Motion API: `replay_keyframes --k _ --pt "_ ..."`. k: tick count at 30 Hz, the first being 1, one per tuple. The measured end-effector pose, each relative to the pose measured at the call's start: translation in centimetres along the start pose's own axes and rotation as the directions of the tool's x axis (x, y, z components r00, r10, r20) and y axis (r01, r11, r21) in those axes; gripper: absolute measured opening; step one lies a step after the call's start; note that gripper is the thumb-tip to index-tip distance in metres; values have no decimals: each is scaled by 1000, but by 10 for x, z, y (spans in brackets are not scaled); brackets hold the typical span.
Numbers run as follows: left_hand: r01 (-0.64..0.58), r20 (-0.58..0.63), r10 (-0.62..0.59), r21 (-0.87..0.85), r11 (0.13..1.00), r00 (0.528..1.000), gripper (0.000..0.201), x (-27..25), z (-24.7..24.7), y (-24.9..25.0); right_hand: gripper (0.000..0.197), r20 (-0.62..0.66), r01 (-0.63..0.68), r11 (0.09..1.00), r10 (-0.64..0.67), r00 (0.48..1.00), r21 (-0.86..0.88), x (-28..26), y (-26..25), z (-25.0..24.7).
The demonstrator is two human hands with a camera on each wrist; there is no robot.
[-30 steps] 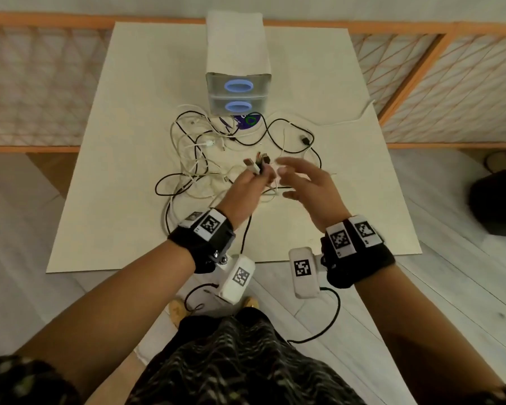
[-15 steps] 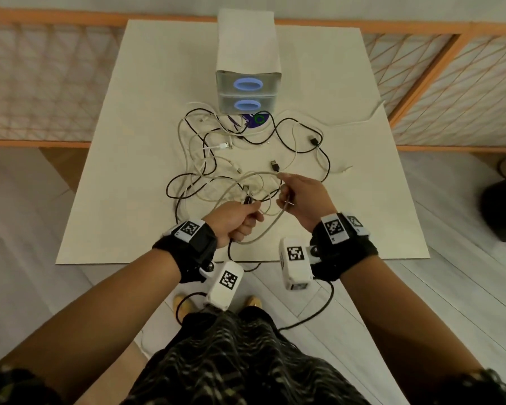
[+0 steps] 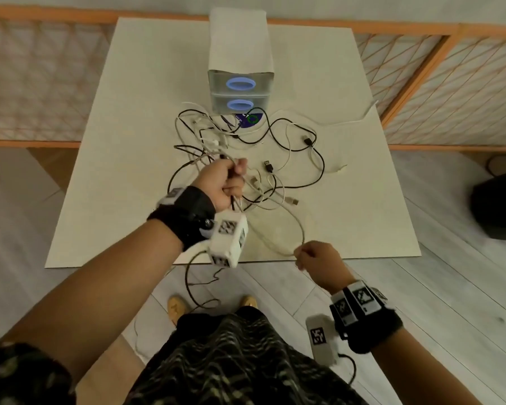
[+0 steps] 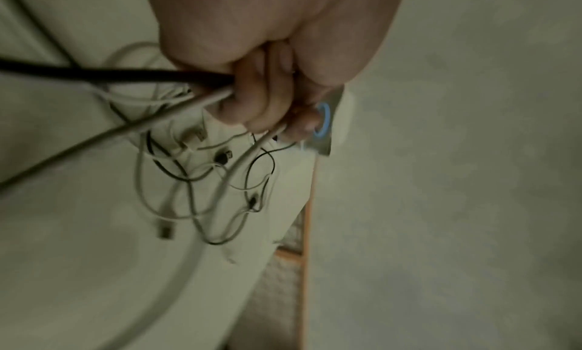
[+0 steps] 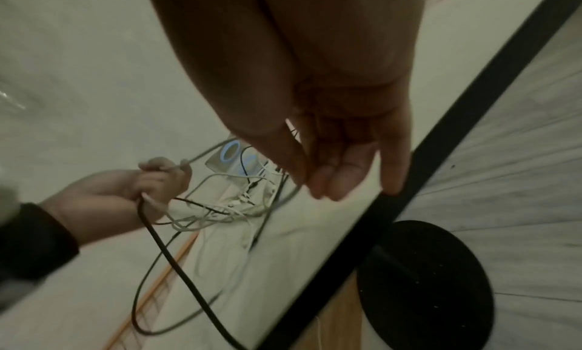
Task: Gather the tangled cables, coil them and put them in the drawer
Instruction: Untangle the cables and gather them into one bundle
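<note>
A tangle of black and white cables (image 3: 216, 141) lies on the cream table (image 3: 129, 141), in front of a small two-drawer unit (image 3: 240, 68) with blue ring handles; both drawers are closed. My left hand (image 3: 231, 182) is raised over the tangle as a fist that grips a black cable (image 4: 94, 72) and a grey cable (image 4: 126, 128). The grey cable (image 3: 303, 229) runs in a loop to my right hand (image 3: 300, 254), which pinches it at the table's front edge. The left wrist view shows my left hand (image 4: 258, 106), the right wrist view my right hand (image 5: 302, 178).
An orange lattice railing (image 3: 27, 83) runs behind and beside the table. A dark object (image 3: 500, 206) sits on the floor to the right. A black cable (image 3: 187, 276) hangs below the table's front edge. A black round base (image 5: 425, 280) stands under the table.
My left hand has risen and moved forward over the tangle with its cables. My right hand has pulled back to the table's front edge, drawing the grey cable out into a long loop.
</note>
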State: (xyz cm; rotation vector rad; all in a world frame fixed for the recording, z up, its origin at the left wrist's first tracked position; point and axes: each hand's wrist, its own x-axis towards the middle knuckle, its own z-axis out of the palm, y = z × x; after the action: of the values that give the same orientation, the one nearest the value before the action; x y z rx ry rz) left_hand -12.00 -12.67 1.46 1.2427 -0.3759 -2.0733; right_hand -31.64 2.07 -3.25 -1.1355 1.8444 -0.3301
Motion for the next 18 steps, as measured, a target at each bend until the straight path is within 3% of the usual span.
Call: replay_keyframes --k 3,5,6,9,11,14,16,18 --pt "-30 -38 42 272 962 998 26 -1 7 -31 36 -128 146 989 -142 982 25 11 -28 -3" --pt "-56 -35 79 431 901 996 25 -4 7 -48 44 -277 334 943 -322 905 -4 15 -56 -6" --pt "-79 -31 111 514 854 993 27 -6 7 -53 42 -293 389 920 -382 877 -36 18 -69 -5" --pt "-168 44 198 724 669 979 33 -12 8 -64 34 -150 357 934 -357 922 -31 24 -102 1" --pt "-184 79 195 768 613 978 33 -13 6 -67 27 -103 332 943 -333 937 -24 30 -112 4" --pt "-121 32 146 749 651 989 27 -11 -4 -66 18 -141 345 937 -334 932 56 35 -112 10" --pt "-85 -23 129 634 768 991 25 -8 -11 -61 17 -251 381 919 -347 904 101 33 -106 11" --pt "-56 -55 86 409 911 995 23 -3 -18 -50 18 -362 410 911 -366 857 51 26 -95 6"
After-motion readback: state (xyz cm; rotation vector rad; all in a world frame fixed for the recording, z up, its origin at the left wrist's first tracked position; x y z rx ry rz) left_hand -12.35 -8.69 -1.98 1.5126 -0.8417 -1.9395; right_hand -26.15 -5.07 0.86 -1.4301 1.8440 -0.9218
